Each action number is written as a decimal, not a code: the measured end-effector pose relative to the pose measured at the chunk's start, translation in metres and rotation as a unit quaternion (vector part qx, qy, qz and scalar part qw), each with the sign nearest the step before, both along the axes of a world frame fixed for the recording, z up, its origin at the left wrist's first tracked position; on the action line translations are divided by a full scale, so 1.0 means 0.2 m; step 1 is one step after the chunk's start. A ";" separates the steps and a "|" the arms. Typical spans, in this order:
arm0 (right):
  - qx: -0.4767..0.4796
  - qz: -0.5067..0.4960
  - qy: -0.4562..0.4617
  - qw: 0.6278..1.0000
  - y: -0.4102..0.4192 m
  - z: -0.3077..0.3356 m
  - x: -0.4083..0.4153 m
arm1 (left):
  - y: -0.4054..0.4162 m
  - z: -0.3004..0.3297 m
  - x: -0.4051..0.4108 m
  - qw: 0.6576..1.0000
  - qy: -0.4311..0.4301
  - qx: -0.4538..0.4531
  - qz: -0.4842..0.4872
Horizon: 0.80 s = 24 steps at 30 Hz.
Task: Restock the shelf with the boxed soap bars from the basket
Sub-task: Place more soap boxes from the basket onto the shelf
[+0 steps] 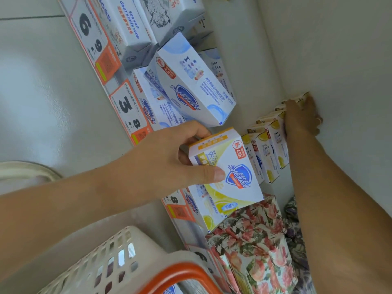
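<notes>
Head view looks down at a shelf (318,49) full of soap boxes. The left hand (169,158) grips a yellow box (229,172), thumb on its front and fingers curled round its end, and holds it just in front of the row (267,149) of yellow boxes standing on edge. The right hand (301,115) is deep in the shelf with its fingers flat against the back end of that row; they look straight, not wrapped round anything. I think the step now is to slip the held box in at the front of the row. To do it well, turn the box on edge like the others, slide it in snug, and use the right hand to keep the row from tipping. I count about six boxes in the row, but the far ones are partly hidden. One more yellow box (210,211) lies below the held one. Blue boxes (191,85) sit further along; I see three or four. Two price tags (127,111) show fully. The basket (118,259) is at the bottom, near the shelf edge, and one blue box (169,290) peeks out of it.
</notes>
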State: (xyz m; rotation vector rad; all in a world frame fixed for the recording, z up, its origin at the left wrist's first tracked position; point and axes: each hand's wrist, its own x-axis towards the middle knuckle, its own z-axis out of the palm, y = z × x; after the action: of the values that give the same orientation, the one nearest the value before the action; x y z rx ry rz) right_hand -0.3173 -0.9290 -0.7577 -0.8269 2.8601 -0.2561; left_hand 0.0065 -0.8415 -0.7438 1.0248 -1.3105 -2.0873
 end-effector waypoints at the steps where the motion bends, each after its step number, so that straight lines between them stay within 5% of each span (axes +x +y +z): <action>1: -0.001 -0.001 0.004 1.000 0.01 0.00 0.00 | 0.00 0.00 0.00 1.000 0.000 0.002 0.001; 24: 0.000 -0.050 -0.011 0.999 0.00 0.03 -0.05 | 0.01 0.00 -0.01 1.000 -0.004 0.012 0.006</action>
State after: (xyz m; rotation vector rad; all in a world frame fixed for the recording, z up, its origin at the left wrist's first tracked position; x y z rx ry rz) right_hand -0.3271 -0.9287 -0.7511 -0.6781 2.8845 -0.2767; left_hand 0.0046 -0.8388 -0.7440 1.0497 -1.2837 -2.0969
